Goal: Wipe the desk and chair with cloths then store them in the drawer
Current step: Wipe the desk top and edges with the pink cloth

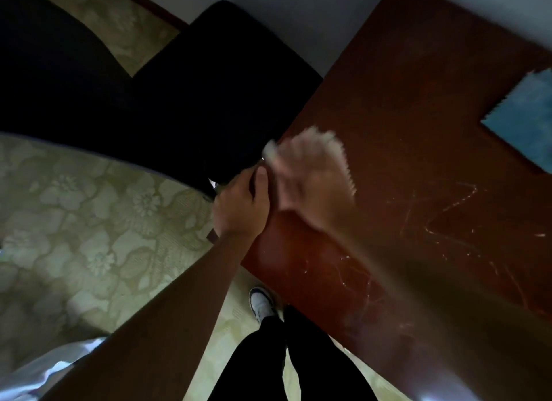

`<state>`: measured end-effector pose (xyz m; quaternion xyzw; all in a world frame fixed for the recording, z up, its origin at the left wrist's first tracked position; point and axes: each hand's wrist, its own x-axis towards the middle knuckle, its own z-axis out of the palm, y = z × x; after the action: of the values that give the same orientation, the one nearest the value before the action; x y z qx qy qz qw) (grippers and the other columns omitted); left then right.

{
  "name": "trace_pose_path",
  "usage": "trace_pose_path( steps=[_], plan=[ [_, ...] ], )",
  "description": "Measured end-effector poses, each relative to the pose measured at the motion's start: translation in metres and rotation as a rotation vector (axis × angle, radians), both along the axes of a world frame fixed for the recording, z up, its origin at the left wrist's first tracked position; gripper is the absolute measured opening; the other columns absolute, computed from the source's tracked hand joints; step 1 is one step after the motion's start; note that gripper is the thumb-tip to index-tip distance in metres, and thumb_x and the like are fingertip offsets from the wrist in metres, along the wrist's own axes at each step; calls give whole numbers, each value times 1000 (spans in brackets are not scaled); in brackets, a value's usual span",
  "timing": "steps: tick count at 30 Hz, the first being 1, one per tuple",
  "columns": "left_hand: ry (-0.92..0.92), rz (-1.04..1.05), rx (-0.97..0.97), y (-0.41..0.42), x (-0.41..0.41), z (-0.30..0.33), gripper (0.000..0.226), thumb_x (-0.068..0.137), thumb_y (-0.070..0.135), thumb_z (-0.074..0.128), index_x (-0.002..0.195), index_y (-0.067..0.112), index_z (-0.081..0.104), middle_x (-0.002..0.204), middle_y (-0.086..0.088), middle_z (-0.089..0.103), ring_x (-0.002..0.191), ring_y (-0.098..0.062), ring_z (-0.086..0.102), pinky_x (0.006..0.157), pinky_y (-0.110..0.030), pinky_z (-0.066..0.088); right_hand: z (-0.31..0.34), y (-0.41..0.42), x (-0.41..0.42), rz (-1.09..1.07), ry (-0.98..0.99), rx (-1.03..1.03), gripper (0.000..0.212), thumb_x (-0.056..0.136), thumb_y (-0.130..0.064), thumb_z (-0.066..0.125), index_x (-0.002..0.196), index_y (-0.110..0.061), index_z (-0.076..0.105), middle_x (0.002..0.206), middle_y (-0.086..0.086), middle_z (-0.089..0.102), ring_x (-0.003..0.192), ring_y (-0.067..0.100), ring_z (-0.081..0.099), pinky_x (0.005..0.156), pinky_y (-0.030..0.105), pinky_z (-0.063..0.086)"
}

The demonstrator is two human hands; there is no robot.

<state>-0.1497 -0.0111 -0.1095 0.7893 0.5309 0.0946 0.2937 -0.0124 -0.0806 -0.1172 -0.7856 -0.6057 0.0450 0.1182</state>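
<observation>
The reddish-brown desk (418, 131) fills the right half of the view, its top marked with pale scratches. My right hand (310, 179), blurred by motion, lies flat on a pale cloth (339, 152) near the desk's left edge; the cloth's zigzag border shows past the fingers. My left hand (242, 206) grips the desk's left edge just beside it, fingers curled over the rim. A blue cloth (525, 123) lies flat on the desk at the far right. The black chair (191, 102) stands against the desk's left side.
Patterned pale-green floor (74, 221) spreads to the left and below. My legs in dark trousers (286, 356) and a white shoe (261, 303) stand at the desk's near corner. A pale wall (298, 12) runs behind the desk and chair.
</observation>
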Motion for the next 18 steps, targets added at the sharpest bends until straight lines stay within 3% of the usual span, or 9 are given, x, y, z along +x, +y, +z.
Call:
trace_pose_path(
  steps=[3,6,9,11,13,16,18],
  plan=[
    [-17,14,-16,-3,-3,1,54,96,53,30,126,21,62,111,-2,71,102,-26,66,85,-39,52,0,-65,-58,164,187,-2,46,100,-35,39,142,-16,46,149,5,46,145,23,29,118,47,23],
    [36,-40,-3,-8,-8,3,59,94,53,35,139,19,51,126,-6,65,114,-29,62,93,-43,51,9,-92,-26,268,139,-48,43,103,-28,33,144,-17,43,143,5,50,139,24,37,122,37,12],
    [78,-62,16,-12,-10,2,60,93,52,39,143,18,44,131,-7,61,118,-28,59,96,-43,46,7,-75,64,24,32,-54,46,106,-24,23,151,-14,28,145,12,44,139,28,31,118,27,-3],
    [111,-51,31,-17,-11,1,61,93,52,39,143,18,43,132,-7,60,118,-28,58,98,-43,44,4,-64,111,-114,75,-31,47,106,-27,31,151,-15,29,153,12,37,146,28,24,120,34,5],
    [129,-16,35,-20,-9,1,65,89,54,39,143,17,44,130,-7,60,117,-29,58,99,-44,43,5,-54,95,-177,86,-19,46,103,-25,36,148,-16,35,151,12,40,144,32,28,119,43,16],
    [156,14,48,-23,-7,1,68,86,53,39,142,15,45,128,-10,60,114,-31,58,99,-45,42,3,-77,3,17,34,7,45,95,-23,39,141,-23,39,140,10,50,133,38,42,108,52,33],
    [176,-5,52,-25,-7,1,69,88,52,41,144,13,42,131,-13,58,117,-33,56,101,-45,40,4,-109,-41,186,101,-14,46,101,-31,33,147,-25,34,152,2,40,146,27,27,117,49,25]
  ],
)
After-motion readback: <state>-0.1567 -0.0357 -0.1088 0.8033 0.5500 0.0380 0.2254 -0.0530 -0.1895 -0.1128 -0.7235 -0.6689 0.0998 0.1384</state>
